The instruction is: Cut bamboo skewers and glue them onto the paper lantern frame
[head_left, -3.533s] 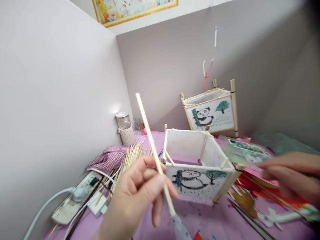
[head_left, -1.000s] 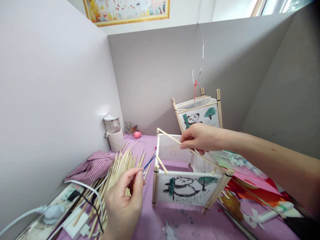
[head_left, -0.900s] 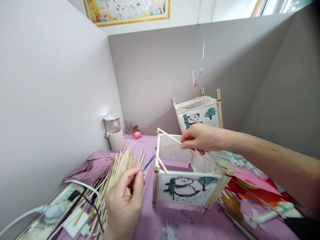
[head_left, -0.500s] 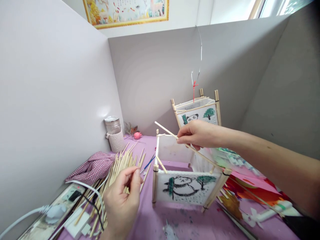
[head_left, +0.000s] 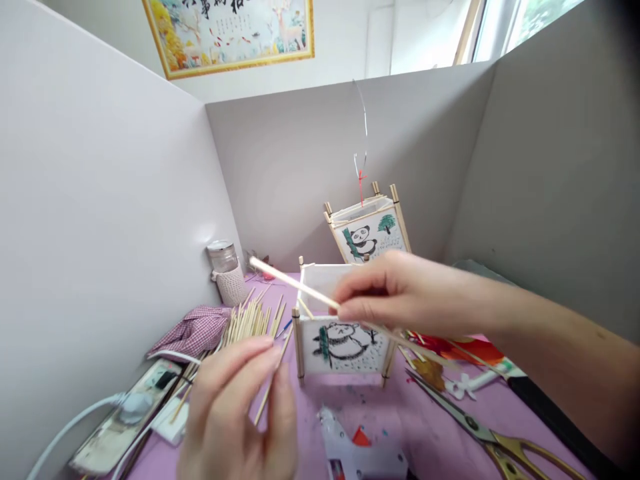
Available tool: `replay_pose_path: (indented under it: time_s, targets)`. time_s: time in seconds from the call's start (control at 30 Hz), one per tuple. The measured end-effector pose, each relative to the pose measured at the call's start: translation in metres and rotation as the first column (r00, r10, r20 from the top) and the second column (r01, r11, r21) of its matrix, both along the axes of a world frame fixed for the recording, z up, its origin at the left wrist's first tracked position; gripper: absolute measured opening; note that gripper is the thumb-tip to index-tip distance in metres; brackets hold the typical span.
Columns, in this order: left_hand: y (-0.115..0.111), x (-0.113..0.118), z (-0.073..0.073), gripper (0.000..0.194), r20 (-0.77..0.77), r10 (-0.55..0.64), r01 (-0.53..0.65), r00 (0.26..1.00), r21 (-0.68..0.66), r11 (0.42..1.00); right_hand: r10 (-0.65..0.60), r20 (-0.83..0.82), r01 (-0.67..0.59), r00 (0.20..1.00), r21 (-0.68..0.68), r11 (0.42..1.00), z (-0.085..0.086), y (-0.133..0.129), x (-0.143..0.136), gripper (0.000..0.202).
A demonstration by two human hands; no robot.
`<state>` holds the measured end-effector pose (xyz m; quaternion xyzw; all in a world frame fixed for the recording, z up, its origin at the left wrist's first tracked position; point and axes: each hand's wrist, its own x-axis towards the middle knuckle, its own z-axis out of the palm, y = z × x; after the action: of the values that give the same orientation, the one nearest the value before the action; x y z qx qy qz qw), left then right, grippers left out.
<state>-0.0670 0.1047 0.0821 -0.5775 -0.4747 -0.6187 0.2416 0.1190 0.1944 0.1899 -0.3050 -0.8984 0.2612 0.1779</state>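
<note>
My right hand (head_left: pixel 385 300) pinches a thin wooden stick (head_left: pixel 295 285) between thumb and fingertips; the stick slants across, its left end raised. Behind and below it stands a lantern frame of sticks with white panels (head_left: pixel 313 360), a panda and tree drawn on its front. My left hand (head_left: pixel 240 407) is nearer to me at the left, thumb and fingers apart, with nothing in it. Past its fingers lie many loose sticks (head_left: pixel 250 317). A white glue gun (head_left: pixel 355 443) with a red trigger rests at the front, partly cut off.
A second panda lantern (head_left: pixel 373 233) hangs at the back from a wire. Scissors (head_left: pixel 480 427) lie at the right front. A power strip (head_left: pixel 120 420), a checked cloth (head_left: pixel 193 333) and a jar (head_left: pixel 227 273) are at the left. Grey partitions (head_left: pixel 325 153) enclose the purple table.
My right hand has drawn the stick nearer to me and left, off the lantern's top. My left hand has opened from a pinch and come closer. The view has shifted, showing scissors and glue gun.
</note>
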Motion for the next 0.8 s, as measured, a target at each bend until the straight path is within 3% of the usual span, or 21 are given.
replay_pose_path:
  time_s: [0.07, 0.1, 0.17, 0.2, 0.27, 0.33, 0.37, 0.43, 0.57, 0.7, 0.8]
  targets:
    - [-0.011, 0.007, 0.002, 0.024, -0.075, 0.015, -0.009, 0.997, 0.069, 0.998, 0.001, 0.014, -0.002, 1.0, 0.025, 1.0, -0.017, -0.02, 0.005, 0.018]
    - [-0.016, 0.009, 0.001, 0.022, -0.06, -0.007, 0.008, 0.998, 0.028, 1.0, -0.004, -0.005, 0.004, 1.0, 0.028, 1.0, -0.026, -0.03, 0.008, 0.019]
    - [-0.026, 0.014, -0.004, 0.013, 0.091, -0.127, 0.142, 0.988, -0.186, 0.972, -0.019, -0.079, 0.019, 0.997, -0.007, 1.0, -0.045, -0.049, 0.012, 0.019]
    - [-0.03, 0.016, -0.007, 0.013, 0.224, -0.204, 0.268, 0.953, -0.304, 0.914, -0.026, -0.12, 0.021, 0.992, -0.045, 0.999, -0.055, -0.058, 0.014, 0.019]
    - [-0.04, 0.022, -0.016, 0.021, 0.529, -0.314, 0.557, 0.788, -0.397, 0.73, -0.04, -0.189, 0.015, 0.981, -0.134, 0.991, -0.076, -0.077, 0.016, 0.018]
    - [-0.051, 0.028, -0.024, 0.028, 0.731, -0.362, 0.756, 0.578, -0.313, 0.574, -0.061, -0.243, 0.011, 0.968, -0.204, 0.979, -0.097, -0.096, 0.016, 0.019]
    - [-0.057, 0.032, -0.028, 0.028, 0.783, -0.374, 0.807, 0.497, -0.258, 0.53, -0.086, -0.266, 0.021, 0.96, -0.237, 0.971, -0.109, -0.106, 0.015, 0.019]
    - [-0.069, 0.039, -0.035, 0.027, 0.84, -0.38, 0.856, 0.387, -0.175, 0.486, -0.149, -0.32, 0.053, 0.936, -0.289, 0.956, -0.13, -0.127, 0.014, 0.019]
    - [-0.086, 0.049, -0.046, 0.023, 0.888, -0.384, 0.916, 0.252, -0.091, 0.39, -0.255, -0.37, 0.143, 0.893, -0.304, 0.942, -0.163, -0.163, 0.015, 0.024]
    - [-0.089, 0.057, -0.057, 0.022, 0.908, -0.385, 0.942, 0.166, -0.031, 0.333, -0.293, -0.407, 0.154, 0.865, -0.34, 0.928, -0.179, -0.181, 0.019, 0.028]
    - [-0.086, 0.062, -0.063, 0.022, 0.92, -0.372, 0.953, 0.119, -0.001, 0.301, -0.337, -0.425, 0.123, 0.84, -0.456, 0.882, -0.185, -0.183, 0.02, 0.03]
